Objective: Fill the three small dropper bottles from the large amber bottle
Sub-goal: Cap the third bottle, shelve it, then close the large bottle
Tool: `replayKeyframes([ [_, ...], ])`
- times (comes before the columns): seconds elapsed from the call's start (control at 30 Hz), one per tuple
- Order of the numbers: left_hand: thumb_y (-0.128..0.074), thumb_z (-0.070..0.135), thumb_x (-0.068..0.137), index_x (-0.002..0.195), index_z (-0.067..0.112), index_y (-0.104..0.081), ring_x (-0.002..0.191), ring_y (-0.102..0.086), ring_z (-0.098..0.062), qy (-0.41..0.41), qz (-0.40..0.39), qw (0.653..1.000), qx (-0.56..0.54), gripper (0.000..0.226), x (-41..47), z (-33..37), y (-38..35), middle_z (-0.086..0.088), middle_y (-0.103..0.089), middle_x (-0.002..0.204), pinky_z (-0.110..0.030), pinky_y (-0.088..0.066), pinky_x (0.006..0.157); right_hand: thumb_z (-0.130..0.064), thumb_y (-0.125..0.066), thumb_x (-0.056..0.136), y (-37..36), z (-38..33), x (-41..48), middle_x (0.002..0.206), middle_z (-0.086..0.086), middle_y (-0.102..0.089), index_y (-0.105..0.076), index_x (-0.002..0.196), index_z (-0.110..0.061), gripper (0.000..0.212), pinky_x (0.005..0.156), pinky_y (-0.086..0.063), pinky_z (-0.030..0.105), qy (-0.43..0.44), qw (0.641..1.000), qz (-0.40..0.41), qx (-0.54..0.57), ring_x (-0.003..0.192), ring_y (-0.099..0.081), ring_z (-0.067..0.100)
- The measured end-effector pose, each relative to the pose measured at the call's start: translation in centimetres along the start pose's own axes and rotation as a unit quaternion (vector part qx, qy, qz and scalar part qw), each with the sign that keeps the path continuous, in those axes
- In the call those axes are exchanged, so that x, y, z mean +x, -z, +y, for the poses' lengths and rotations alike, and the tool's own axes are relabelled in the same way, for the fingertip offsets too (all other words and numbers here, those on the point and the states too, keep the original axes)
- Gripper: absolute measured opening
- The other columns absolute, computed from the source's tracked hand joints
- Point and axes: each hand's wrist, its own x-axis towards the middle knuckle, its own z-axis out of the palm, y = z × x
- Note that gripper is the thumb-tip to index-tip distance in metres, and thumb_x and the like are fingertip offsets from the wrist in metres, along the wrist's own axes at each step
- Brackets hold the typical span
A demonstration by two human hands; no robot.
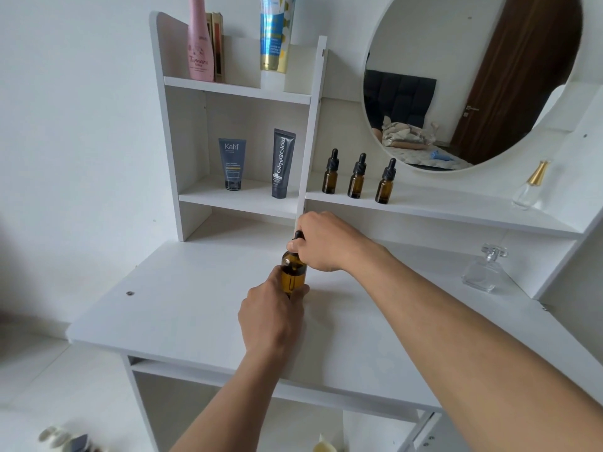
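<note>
The large amber bottle [293, 274] stands on the white desktop [195, 308], amber liquid inside, black dropper cap on top. My left hand [270, 316] grips its lower body from the near side. My right hand [321, 243] comes from the right and pinches the black cap. Three small amber dropper bottles stand capped in a row on the shelf behind: the left one [330, 173], the middle one [357, 177], the right one [385, 183].
Two grey tubes [283, 164] stand in the lower cubby, a pink bottle [199, 44] and a blue tube on the top shelf. A round mirror [466, 76] hangs behind. Clear perfume bottles sit at the right: one on the desktop [484, 272], one on the shelf [530, 187].
</note>
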Motion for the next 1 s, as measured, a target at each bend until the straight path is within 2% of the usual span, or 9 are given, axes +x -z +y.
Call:
replayKeyframes([
  [0.1, -0.063, 0.048, 0.087, 0.100, 0.035, -0.059, 0.073, -0.060, -0.026, -0.001, 0.001, 1.000, -0.001, 0.019, 0.0, 0.0, 0.0, 0.006, -0.067, 0.076, -0.038, -0.050, 0.067, -0.031, -0.060, 0.100, 0.0, 0.1, 0.1, 0.077, 0.010, -0.064, -0.064, 0.091, -0.006, 0.027, 0.055, -0.043, 0.035, -0.004, 1.000, 0.001, 0.005, 0.067, -0.060, 0.026],
  [0.2, -0.063, 0.049, 0.087, 0.100, 0.035, -0.058, 0.073, -0.060, -0.026, -0.004, 0.003, 1.000, 0.002, 0.019, 0.0, -0.1, -0.1, 0.006, -0.067, 0.076, -0.037, -0.050, 0.065, -0.033, -0.063, 0.097, 0.3, 0.5, 0.2, 0.089, 0.009, -0.069, -0.066, 0.098, -0.010, 0.023, 0.068, -0.054, 0.040, 0.006, 0.999, -0.016, 0.032, 0.083, -0.067, 0.028],
  [0.27, -0.062, 0.049, 0.088, 0.101, 0.036, -0.058, 0.073, -0.060, -0.026, -0.004, 0.002, 1.000, 0.002, 0.020, 0.0, -0.1, 0.0, 0.006, -0.067, 0.075, -0.036, -0.048, 0.064, -0.031, -0.064, 0.097, 0.4, 0.7, 0.2, 0.092, 0.008, -0.070, -0.067, 0.100, -0.012, 0.020, 0.073, -0.056, 0.042, 0.013, 0.999, -0.023, 0.047, 0.085, -0.066, 0.027],
  [0.43, -0.062, 0.047, 0.089, 0.103, 0.035, -0.059, 0.073, -0.059, -0.026, 0.000, -0.006, 1.000, 0.002, 0.020, -0.1, 0.1, 0.2, 0.005, -0.067, 0.076, -0.036, -0.048, 0.065, -0.028, -0.060, 0.099, 0.1, 0.4, -0.1, 0.089, 0.014, -0.069, -0.065, 0.098, -0.003, 0.025, 0.055, -0.041, 0.034, 0.003, 0.999, -0.008, 0.041, 0.066, -0.055, 0.024],
  [0.57, -0.061, 0.047, 0.089, 0.104, 0.035, -0.058, 0.072, -0.057, -0.025, 0.002, -0.008, 1.000, 0.005, 0.019, -0.1, 0.2, 0.3, 0.005, -0.067, 0.077, -0.035, -0.045, 0.063, -0.028, -0.059, 0.101, -0.1, 0.1, -0.1, 0.071, 0.008, -0.055, -0.059, 0.085, -0.003, 0.030, 0.050, -0.033, 0.031, -0.012, 0.999, -0.001, 0.030, 0.057, -0.044, 0.021],
  [0.7, -0.061, 0.048, 0.089, 0.106, 0.036, -0.058, 0.074, -0.059, -0.025, 0.008, -0.010, 1.000, 0.006, 0.021, -0.2, 0.4, 0.4, 0.006, -0.067, 0.077, -0.036, -0.047, 0.064, -0.029, -0.061, 0.101, -0.1, -0.2, -0.1, 0.066, 0.007, -0.049, -0.054, 0.078, -0.007, 0.032, 0.051, -0.033, 0.031, -0.022, 0.999, 0.009, 0.025, 0.056, -0.043, 0.021],
  [0.83, -0.062, 0.050, 0.087, 0.109, 0.037, -0.058, 0.078, -0.062, -0.025, 0.026, -0.022, 0.999, -0.005, 0.026, -0.3, 0.7, 0.7, 0.006, -0.069, 0.081, -0.037, -0.051, 0.069, -0.034, -0.062, 0.099, -0.6, 0.0, -0.5, 0.073, 0.007, -0.058, -0.063, 0.093, -0.002, 0.033, 0.056, -0.037, 0.033, -0.027, 0.998, 0.019, 0.054, 0.064, -0.052, 0.023],
  [0.93, -0.069, 0.047, 0.080, 0.109, 0.036, -0.057, 0.083, -0.063, -0.022, 0.034, -0.054, 0.997, -0.041, 0.033, -0.3, 0.3, 1.0, 0.009, -0.070, 0.085, -0.037, -0.052, 0.071, -0.049, -0.066, 0.093, -1.5, 0.9, -1.3, 0.093, -0.001, -0.062, -0.061, 0.110, -0.012, 0.041, 0.068, -0.043, 0.035, -0.044, 0.991, 0.020, 0.125, 0.084, -0.060, 0.021],
  [1.0, -0.073, 0.036, 0.076, 0.112, 0.030, -0.057, 0.094, -0.066, -0.021, 0.021, -0.071, 0.995, -0.072, 0.040, -0.3, -0.3, 1.4, 0.008, -0.072, 0.100, -0.037, -0.054, 0.079, -0.048, -0.067, 0.091, -2.3, 1.5, -2.0, 0.106, -0.005, -0.059, -0.055, 0.123, -0.023, 0.043, 0.077, -0.045, 0.036, -0.069, 0.980, 0.019, 0.184, 0.100, -0.059, 0.019],
])
